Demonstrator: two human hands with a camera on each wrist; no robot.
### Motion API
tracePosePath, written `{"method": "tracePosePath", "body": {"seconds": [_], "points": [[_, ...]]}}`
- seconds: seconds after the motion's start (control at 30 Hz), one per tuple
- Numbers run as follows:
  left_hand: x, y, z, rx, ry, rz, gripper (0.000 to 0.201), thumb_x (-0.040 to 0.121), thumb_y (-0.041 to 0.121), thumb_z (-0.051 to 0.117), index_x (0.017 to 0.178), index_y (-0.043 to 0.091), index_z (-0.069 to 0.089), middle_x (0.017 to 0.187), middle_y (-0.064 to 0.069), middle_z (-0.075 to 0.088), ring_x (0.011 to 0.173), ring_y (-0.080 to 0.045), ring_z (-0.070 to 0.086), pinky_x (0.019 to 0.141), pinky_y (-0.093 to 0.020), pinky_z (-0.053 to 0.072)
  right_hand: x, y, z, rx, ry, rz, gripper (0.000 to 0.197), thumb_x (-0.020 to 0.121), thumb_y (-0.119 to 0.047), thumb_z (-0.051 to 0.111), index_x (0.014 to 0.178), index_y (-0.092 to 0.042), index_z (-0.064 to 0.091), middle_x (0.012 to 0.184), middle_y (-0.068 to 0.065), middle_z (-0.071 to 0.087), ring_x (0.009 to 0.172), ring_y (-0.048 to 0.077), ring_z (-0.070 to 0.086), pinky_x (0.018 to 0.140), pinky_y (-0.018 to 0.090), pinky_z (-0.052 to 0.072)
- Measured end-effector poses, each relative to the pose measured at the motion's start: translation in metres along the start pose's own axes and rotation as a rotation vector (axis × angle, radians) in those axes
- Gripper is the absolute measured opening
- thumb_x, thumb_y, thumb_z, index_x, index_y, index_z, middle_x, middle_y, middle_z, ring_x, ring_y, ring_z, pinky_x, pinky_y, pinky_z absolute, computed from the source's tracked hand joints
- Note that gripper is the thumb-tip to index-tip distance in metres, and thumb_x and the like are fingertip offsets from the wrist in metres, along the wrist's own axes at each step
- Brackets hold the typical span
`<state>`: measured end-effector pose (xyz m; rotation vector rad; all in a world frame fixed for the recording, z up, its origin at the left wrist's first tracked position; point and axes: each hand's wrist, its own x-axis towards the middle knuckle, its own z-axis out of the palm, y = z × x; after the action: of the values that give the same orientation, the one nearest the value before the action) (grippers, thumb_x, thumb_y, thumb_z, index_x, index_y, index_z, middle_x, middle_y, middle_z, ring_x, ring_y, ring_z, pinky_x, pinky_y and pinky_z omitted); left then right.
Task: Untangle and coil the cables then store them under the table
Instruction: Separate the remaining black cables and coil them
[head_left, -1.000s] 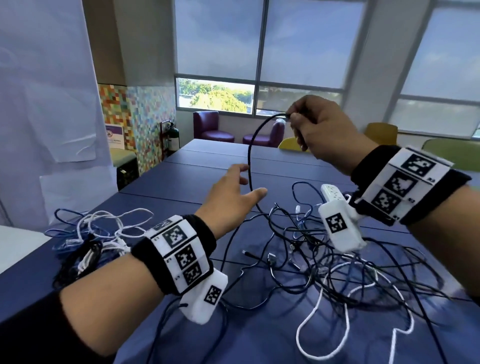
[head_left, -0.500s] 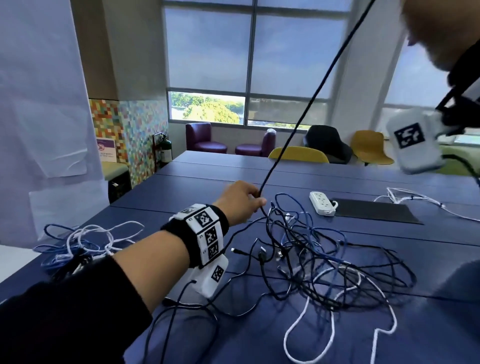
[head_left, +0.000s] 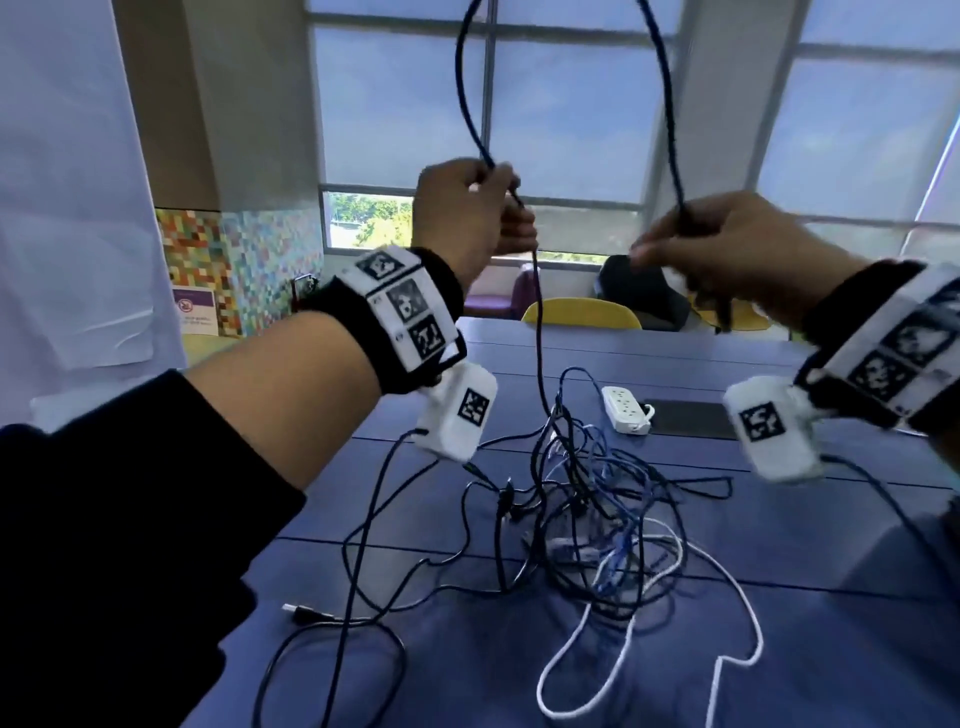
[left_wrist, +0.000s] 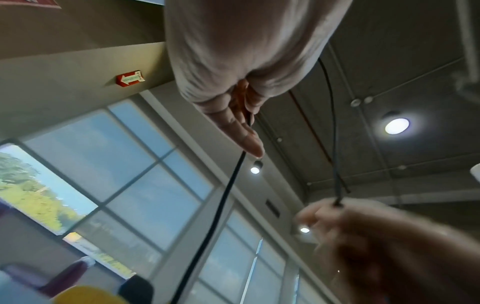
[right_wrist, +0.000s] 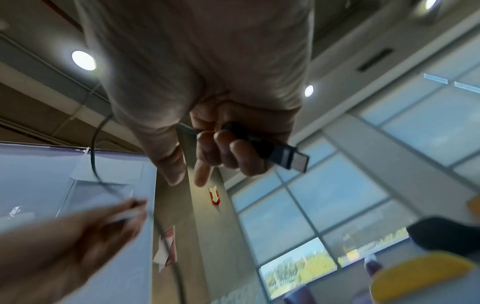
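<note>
Both hands (head_left: 470, 218) (head_left: 737, 249) pinching black cable (head_left: 537, 332)

The dark cable (head_left: 538, 332) has a smooth, matt rubbery jacket; its plug (right_wrist: 288, 157) ends in a dull grey metal shell. The white cable (head_left: 628, 631) in the heap looks like matt plastic. The counter (head_left: 779, 649) is a smooth blue laminate with a faint sheen. The power strip (head_left: 625, 408) is glossy white plastic. The wristbands (head_left: 410, 312) are black cloth.

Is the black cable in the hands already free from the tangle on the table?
Not free. The black cable hangs from the left hand down into the tangle.
</note>
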<state>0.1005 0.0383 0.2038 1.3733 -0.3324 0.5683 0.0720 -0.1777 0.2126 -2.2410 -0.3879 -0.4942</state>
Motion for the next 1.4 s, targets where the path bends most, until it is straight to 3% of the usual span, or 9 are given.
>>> {"method": "tracePosePath", "body": {"seconds": [0.17,0.27,0.43,0.57,0.7,0.83,0.97,1.27,1.4], "points": [[-0.006,0.039,0.021,-0.176,-0.115,0.122,0.019,0.1,0.009,0.05,0.087,-0.001,0.06,0.064,-0.02,0.061,0.056,-0.029,0.064,0.058,-0.036,0.057,-0.015,0.007,0.068,0.085,-0.322,0.01,0.026,0.082,-0.037,0.075,0.105,-0.025,0.072,0.046,-0.014,0.05,0.044,0.011,0.042,0.046,0.025,0.04],[-0.013,0.048,0.025,-0.253,-0.183,0.162,0.016,0.099,0.008,0.052,0.092,-0.003,0.061,0.069,-0.021,0.06,0.061,-0.03,0.064,0.062,-0.036,0.057,-0.012,0.009,0.092,-0.015,-0.211,-0.034,0.025,0.09,-0.038,0.067,0.09,-0.013,0.069,0.054,-0.005,0.05,0.044,0.007,0.042,0.046,0.022,0.038],[-0.015,0.038,0.015,-0.262,-0.12,0.184,0.015,0.099,0.01,0.053,0.092,0.0,0.062,0.068,-0.019,0.06,0.059,-0.028,0.063,0.061,-0.034,0.056,-0.004,0.011,0.083,-0.646,-0.153,-0.15,0.024,0.098,-0.034,0.051,0.108,-0.016,0.063,0.088,0.005,0.056,0.08,0.024,0.056,0.073,0.029,0.049],[-0.01,0.019,0.001,-0.25,-0.039,0.142,0.015,0.098,0.01,0.053,0.088,0.003,0.061,0.062,-0.014,0.059,0.052,-0.022,0.061,0.056,-0.03,0.055,-0.007,0.013,0.067,-1.125,-0.33,-0.133,0.027,0.094,-0.04,0.06,0.081,-0.016,0.054,0.068,-0.004,0.042,0.077,0.024,0.049,0.07,0.031,0.043],[-0.015,-0.014,-0.008,-0.109,-0.091,0.023,0.011,0.096,0.01,0.058,0.101,0.002,0.063,0.078,-0.011,0.065,0.063,-0.019,0.063,0.063,-0.03,0.056,-0.002,0.014,0.054,-0.942,-0.418,-0.135,0.025,0.095,-0.031,0.062,0.076,-0.014,0.064,0.064,-0.002,0.055,0.076,0.024,0.059,0.07,0.03,0.046],[-0.036,-0.067,-0.001,0.258,-0.36,-0.182,0.023,0.093,0.008,0.062,0.115,0.001,0.062,0.092,-0.009,0.066,0.079,-0.017,0.059,0.079,-0.035,0.054,0.009,0.007,0.045,-0.708,-0.18,-0.221,0.015,0.093,-0.013,0.058,0.08,-0.018,0.065,0.075,-0.002,0.059,0.082,0.023,0.059,0.065,0.023,0.035],[-0.064,-0.104,0.015,0.31,-0.516,-0.29,0.026,0.094,0.005,0.059,0.119,-0.002,0.06,0.087,-0.008,0.06,0.066,-0.013,0.052,0.059,-0.021,0.045,0.021,-0.011,0.035,-0.544,0.03,-0.294,0.024,0.091,-0.003,0.047,0.09,0.0,0.07,0.089,0.001,0.068,0.082,0.017,0.057,0.068,0.022,0.036],[-0.061,-0.113,0.035,0.191,-0.246,-0.272,0.013,0.087,0.016,0.071,0.076,0.011,0.07,0.066,-0.005,0.061,0.061,-0.015,0.056,0.066,-0.029,0.054,0.041,-0.03,-0.002,-0.184,0.46,-0.319,0.021,0.089,-0.012,0.052,0.08,-0.002,0.069,0.084,0.008,0.069,0.093,0.023,0.069,0.078,0.036,0.055],[-0.054,-0.107,0.036,0.213,-0.213,-0.261,0.013,0.086,0.014,0.072,0.078,0.005,0.07,0.067,-0.009,0.061,0.059,-0.019,0.056,0.061,-0.03,0.053,0.046,-0.01,-0.009,-0.145,0.373,-0.225,0.018,0.089,-0.011,0.052,0.083,-0.003,0.066,0.072,0.006,0.068,0.07,0.019,0.065,0.069,0.034,0.054]]}}
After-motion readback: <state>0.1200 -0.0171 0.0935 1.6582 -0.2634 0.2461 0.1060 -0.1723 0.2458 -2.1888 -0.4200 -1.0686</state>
